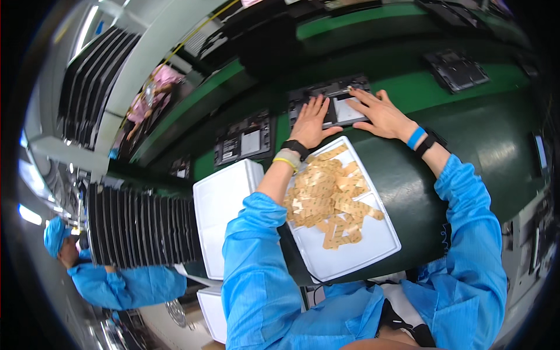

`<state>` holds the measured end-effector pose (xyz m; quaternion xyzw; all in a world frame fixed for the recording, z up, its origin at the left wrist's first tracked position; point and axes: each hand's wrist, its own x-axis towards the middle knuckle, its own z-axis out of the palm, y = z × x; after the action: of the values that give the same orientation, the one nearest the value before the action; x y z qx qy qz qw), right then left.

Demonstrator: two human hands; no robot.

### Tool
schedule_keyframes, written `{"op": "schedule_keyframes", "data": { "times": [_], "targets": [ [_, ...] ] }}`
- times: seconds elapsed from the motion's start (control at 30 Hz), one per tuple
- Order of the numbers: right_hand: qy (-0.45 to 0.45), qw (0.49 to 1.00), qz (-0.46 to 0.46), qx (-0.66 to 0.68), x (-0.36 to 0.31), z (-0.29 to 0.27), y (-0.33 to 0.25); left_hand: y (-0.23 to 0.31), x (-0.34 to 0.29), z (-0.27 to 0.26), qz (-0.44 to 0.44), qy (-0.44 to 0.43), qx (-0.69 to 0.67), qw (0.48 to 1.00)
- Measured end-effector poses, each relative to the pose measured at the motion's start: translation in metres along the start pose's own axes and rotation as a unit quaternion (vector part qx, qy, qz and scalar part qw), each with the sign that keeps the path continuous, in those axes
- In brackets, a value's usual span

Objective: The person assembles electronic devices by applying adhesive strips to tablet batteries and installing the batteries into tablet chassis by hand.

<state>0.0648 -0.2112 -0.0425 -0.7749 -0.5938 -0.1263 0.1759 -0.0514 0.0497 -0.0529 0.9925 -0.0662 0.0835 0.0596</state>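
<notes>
At the far left, a co-worker (122, 286) in a blue cap and coat is standing side-on beside a row of black trays (143, 227). Above, more dark trays (96, 81) are sitting stacked, and a person in pink (151, 99) is showing past the frame. Just right of the row, a white box (224, 216) is lying close to the left forearm, and beyond it an opened laptop base (245, 140) is resting on the green line.

The left hand (312, 123) is lying palm down over the lower left of another opened base (335, 91) — this one is lying on the green line, straight ahead of the person. Its four fingers are pointing away and keeping nearly together, while the thumb is sticking out to the right. Below, a white tray (350, 261) is holding a loose heap of tan strips (321, 189).

The right hand (385, 116) is reaching over the right side of the same base, its fingers spreading apart — whether the fingertips are pinching anything, I cannot tell. A blue band (416, 137) and a black one are circling that wrist. Farther right, a third base (458, 69) is lying on the line.
</notes>
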Motion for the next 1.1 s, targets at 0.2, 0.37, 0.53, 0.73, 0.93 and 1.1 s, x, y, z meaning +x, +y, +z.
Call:
{"op": "schedule_keyframes", "data": {
  "times": [0.2,0.37,0.53,0.73,0.93,1.1],
  "targets": [
    [0.007,0.999,0.034,0.028,0.001,0.008,-0.01,-0.013,-0.03,-0.011,-0.089,-0.016,0.007,0.996],
    [0.03,0.998,0.033,0.053,-0.006,0.009,-0.004,-0.008,-0.043,-0.051,-0.142,-0.095,-0.013,0.985],
    [0.083,0.994,0.027,0.061,-0.006,0.013,0.001,-0.024,-0.117,-0.164,-0.159,-0.001,-0.13,0.979],
    [0.084,0.992,0.052,0.077,-0.007,0.023,0.002,-0.113,-0.254,-0.184,-0.226,-0.134,-0.011,0.965],
    [0.043,0.994,0.049,0.083,-0.002,0.022,0.0,-0.125,-0.264,-0.166,-0.267,0.001,0.089,0.96],
    [0.073,0.995,0.041,0.056,-0.006,0.027,0.006,-0.083,-0.233,-0.19,-0.272,0.048,-0.119,0.954]
  ]
}}
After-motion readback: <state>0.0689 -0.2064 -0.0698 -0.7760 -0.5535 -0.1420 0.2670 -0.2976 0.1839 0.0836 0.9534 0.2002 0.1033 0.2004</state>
